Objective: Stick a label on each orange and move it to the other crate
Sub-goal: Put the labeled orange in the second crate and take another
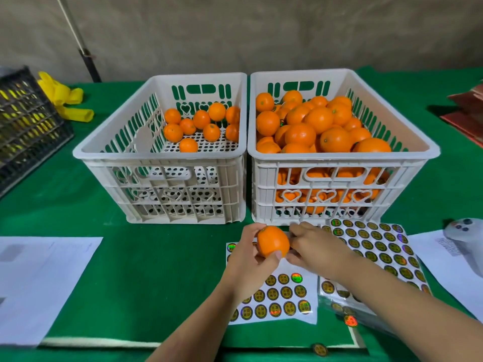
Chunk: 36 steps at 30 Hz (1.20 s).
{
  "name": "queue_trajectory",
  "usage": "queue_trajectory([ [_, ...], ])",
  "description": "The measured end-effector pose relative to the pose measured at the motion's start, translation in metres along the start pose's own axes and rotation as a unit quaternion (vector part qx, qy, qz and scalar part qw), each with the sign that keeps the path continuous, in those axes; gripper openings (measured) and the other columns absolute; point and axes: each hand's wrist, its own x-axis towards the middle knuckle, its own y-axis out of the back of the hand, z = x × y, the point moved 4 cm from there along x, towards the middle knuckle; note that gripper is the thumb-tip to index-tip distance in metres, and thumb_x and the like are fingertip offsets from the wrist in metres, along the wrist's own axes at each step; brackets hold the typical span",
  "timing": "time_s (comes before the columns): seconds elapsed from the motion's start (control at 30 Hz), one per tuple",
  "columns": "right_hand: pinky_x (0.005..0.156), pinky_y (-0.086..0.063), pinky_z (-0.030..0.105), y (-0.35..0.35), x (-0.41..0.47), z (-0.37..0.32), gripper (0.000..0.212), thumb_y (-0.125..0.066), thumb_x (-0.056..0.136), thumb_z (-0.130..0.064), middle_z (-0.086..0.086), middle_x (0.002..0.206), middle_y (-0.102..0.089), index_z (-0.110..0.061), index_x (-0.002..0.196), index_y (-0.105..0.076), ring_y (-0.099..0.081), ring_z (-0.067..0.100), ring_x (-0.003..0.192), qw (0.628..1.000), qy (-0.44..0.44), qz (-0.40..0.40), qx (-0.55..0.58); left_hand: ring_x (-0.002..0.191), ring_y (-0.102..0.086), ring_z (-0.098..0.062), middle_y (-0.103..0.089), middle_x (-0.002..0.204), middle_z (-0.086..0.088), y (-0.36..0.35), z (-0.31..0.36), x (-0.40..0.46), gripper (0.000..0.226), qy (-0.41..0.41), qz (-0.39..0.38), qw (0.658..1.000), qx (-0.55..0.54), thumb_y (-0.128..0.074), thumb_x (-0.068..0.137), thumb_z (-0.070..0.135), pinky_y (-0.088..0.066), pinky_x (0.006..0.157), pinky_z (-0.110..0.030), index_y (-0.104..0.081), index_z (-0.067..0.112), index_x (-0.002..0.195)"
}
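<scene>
the fuller crate (342, 152) sits right, the nearly empty crate (159, 155) left. the left hand (251, 259) grips the orange (273, 241) just before both crates. the right hand (313, 246) touches its right side, fingers curled; a label there is hidden.

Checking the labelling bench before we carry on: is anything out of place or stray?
Two round stickers lie loose off their sheets: one beside the sticker stack, another at the table's near edge. Otherwise orderly: left hand holds an orange, right hand touches it.
</scene>
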Motion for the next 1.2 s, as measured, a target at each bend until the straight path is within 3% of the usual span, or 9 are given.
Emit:
queue_trajectory([
  [0.1,0.078,-0.050,0.037,-0.001,0.003,-0.001,0.035,-0.054,0.101,-0.040,0.007,0.112,-0.058,-0.011,0.110,-0.070,-0.056,0.026,0.105,1.000,0.012,-0.011,-0.002,0.095,-0.074,-0.009,-0.063,0.120,0.009,0.000,0.001,0.000,0.059,-0.001,0.002,1.000,0.001,-0.070,0.080,0.056,-0.063,0.081,-0.029,-0.036,0.062,0.128],
  [0.23,0.071,-0.042,0.033,0.002,0.000,0.006,0.030,-0.056,0.101,-0.036,0.002,0.089,-0.054,-0.012,0.090,-0.071,-0.052,0.019,0.087,0.994,-0.011,-0.006,0.108,0.095,-0.074,-0.008,-0.063,0.117,0.010,0.001,0.002,0.000,0.058,0.002,0.008,1.000,-0.002,-0.070,0.080,0.055,-0.064,0.081,-0.032,-0.037,0.062,0.128],
  [0.37,0.067,-0.046,0.034,0.001,0.004,0.025,0.033,-0.068,0.097,-0.031,0.012,0.075,-0.061,-0.001,0.083,-0.072,-0.055,0.016,0.068,0.921,-0.138,-0.081,0.356,0.097,-0.073,-0.003,-0.059,0.122,0.014,0.002,0.004,-0.002,0.059,0.004,0.002,1.000,-0.011,-0.071,0.079,0.054,-0.064,0.083,-0.031,-0.037,0.062,0.127],
  [0.57,0.056,-0.042,0.016,0.002,0.012,0.034,0.019,-0.068,0.097,-0.021,-0.002,0.062,-0.060,-0.009,0.085,-0.078,-0.048,0.005,0.053,0.861,-0.220,-0.082,0.451,0.094,-0.075,-0.007,-0.058,0.124,0.009,0.001,0.007,-0.003,0.061,0.006,-0.009,1.000,-0.015,-0.072,0.075,0.056,-0.063,0.079,-0.027,-0.038,0.061,0.126],
  [0.73,0.060,-0.046,0.018,0.015,0.011,0.033,0.018,-0.064,0.098,-0.015,0.000,0.070,-0.071,-0.012,0.086,-0.077,-0.057,0.005,0.057,0.900,-0.187,-0.042,0.391,0.094,-0.076,-0.014,-0.059,0.124,0.008,0.000,0.005,-0.002,0.062,0.010,-0.008,1.000,-0.016,-0.071,0.074,0.058,-0.064,0.083,-0.034,-0.038,0.061,0.126],
  [0.9,0.066,-0.045,0.010,0.041,-0.008,0.030,0.019,-0.065,0.097,-0.020,-0.030,0.080,-0.068,-0.035,0.088,-0.072,-0.063,-0.004,0.074,0.897,-0.170,0.189,0.361,0.094,-0.075,-0.007,-0.059,0.121,0.015,0.000,0.003,-0.002,0.061,0.012,-0.010,1.000,-0.015,-0.073,0.076,0.059,-0.063,0.080,-0.027,-0.039,0.062,0.127],
  [0.97,0.074,-0.050,0.020,0.034,-0.008,0.021,0.007,-0.070,0.094,-0.025,-0.019,0.089,-0.071,-0.029,0.095,-0.075,-0.065,0.001,0.081,0.925,-0.144,0.148,0.319,0.095,-0.074,-0.006,-0.059,0.121,0.014,0.000,0.003,-0.002,0.061,0.012,-0.006,1.000,-0.018,-0.073,0.076,0.056,-0.062,0.078,-0.025,-0.039,0.061,0.127],
  [1.1,0.091,-0.048,0.035,0.005,0.002,0.016,0.037,-0.074,0.089,-0.043,0.001,0.115,-0.062,-0.016,0.114,-0.071,-0.057,0.018,0.108,0.973,-0.127,-0.024,0.189,0.093,-0.076,-0.015,-0.062,0.123,0.002,0.003,0.002,0.001,0.060,0.017,0.019,0.999,-0.023,-0.070,0.076,0.052,-0.064,0.078,-0.031,-0.040,0.055,0.127],
  [1.2,0.088,-0.050,0.038,0.002,0.007,0.018,0.017,-0.069,0.095,-0.031,0.001,0.111,-0.064,-0.019,0.106,-0.074,-0.060,0.020,0.107,0.974,-0.126,0.020,0.189,0.094,-0.076,-0.017,-0.064,0.121,0.002,0.003,0.001,0.000,0.058,0.020,0.010,1.000,-0.009,-0.069,0.076,0.054,-0.065,0.084,-0.041,-0.039,0.058,0.126],
])
